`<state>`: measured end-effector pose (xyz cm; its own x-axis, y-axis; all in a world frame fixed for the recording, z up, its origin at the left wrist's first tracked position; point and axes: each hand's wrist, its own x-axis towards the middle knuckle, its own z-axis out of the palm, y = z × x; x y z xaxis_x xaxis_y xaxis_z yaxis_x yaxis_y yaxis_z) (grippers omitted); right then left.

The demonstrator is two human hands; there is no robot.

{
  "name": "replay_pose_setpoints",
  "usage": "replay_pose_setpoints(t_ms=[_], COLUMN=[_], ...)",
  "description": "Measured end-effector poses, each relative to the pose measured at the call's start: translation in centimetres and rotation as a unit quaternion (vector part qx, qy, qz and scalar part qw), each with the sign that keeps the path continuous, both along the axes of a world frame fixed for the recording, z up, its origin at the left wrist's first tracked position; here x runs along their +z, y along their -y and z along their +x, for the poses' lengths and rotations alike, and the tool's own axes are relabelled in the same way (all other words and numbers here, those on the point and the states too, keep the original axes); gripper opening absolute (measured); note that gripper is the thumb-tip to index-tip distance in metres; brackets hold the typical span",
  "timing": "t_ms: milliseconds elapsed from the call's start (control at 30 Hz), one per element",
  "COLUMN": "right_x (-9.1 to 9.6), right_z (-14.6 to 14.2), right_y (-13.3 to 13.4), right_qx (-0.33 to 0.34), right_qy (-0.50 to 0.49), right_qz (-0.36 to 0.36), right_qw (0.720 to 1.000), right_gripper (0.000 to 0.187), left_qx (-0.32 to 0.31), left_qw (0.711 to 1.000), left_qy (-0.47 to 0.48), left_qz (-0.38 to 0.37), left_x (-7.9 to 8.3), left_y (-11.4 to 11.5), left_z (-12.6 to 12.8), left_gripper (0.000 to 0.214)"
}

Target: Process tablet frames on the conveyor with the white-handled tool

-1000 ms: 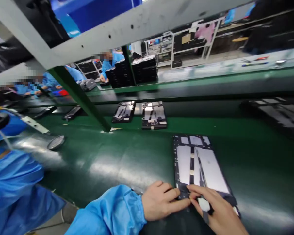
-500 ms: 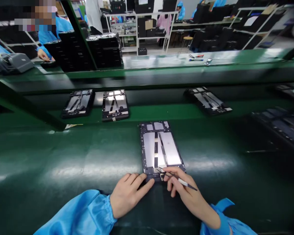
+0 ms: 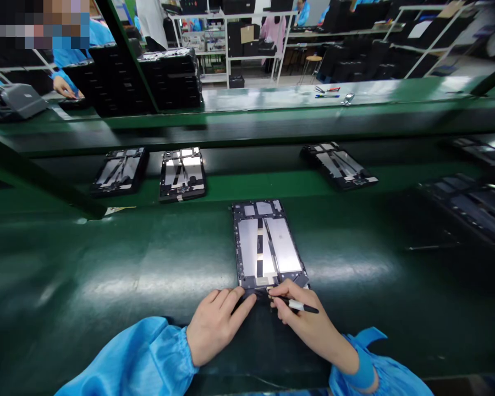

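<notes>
One opened device [image 3: 286,247] on the green bench [image 3: 107,250]

It lies flat, silver panels facing up. The person's right hand [image 3: 313,324] is closed around a slim black-and-white tool [image 3: 296,304], held like a pen at the device's near edge. The left hand [image 3: 214,324], fingers outstretched and gripping nothing, touches that edge farther left. Beyond lie similar units [image 3: 183,173].
</notes>
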<state>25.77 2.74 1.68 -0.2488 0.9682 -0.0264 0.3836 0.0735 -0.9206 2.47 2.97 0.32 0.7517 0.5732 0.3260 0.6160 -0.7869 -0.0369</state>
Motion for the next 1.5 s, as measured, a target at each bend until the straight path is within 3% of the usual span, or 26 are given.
replay_pose_setpoints(t_ms=[333, 467, 733, 900, 1133, 1500], right_x=[-0.6, 0.0, 0.9, 1.2, 0.4, 1.2], right_z=[1.6, 0.8, 0.1, 0.7, 0.8, -0.1], right_y=[0.2, 0.3, 0.0, 0.1, 1.1, 1.0], right_qx=[-0.061, -0.005, 0.087, 0.064, 0.080, 0.130], right_qy=[-0.027, -0.050, -0.018, -0.054, -0.069, 0.070], right_qz=[-0.039, -0.057, 0.000, -0.107, -0.254, -0.117], right_qw=[0.997, 0.997, 0.996, 0.991, 0.962, 0.982], right_gripper=[0.017, 0.021, 0.016, 0.015, 0.016, 0.011], left_qx=[-0.013, -0.036, -0.045, -0.046, -0.142, -0.154], left_qw=[1.000, 0.998, 0.995, 0.993, 0.980, 0.980], left_qy=[0.017, 0.060, 0.086, 0.104, 0.066, 0.041], left_qz=[-0.004, 0.000, 0.002, -0.032, -0.121, -0.119], left_x=[0.2, 0.5, 0.2, 0.6, 0.4, -0.1], left_y=[-0.3, -0.6, -1.1, -0.2, 3.0, 3.2], left_z=[-0.2, -0.8, -0.9, -1.0, -0.6, -0.6], left_gripper=[0.037, 0.032, 0.030, 0.028, 0.027, 0.029])
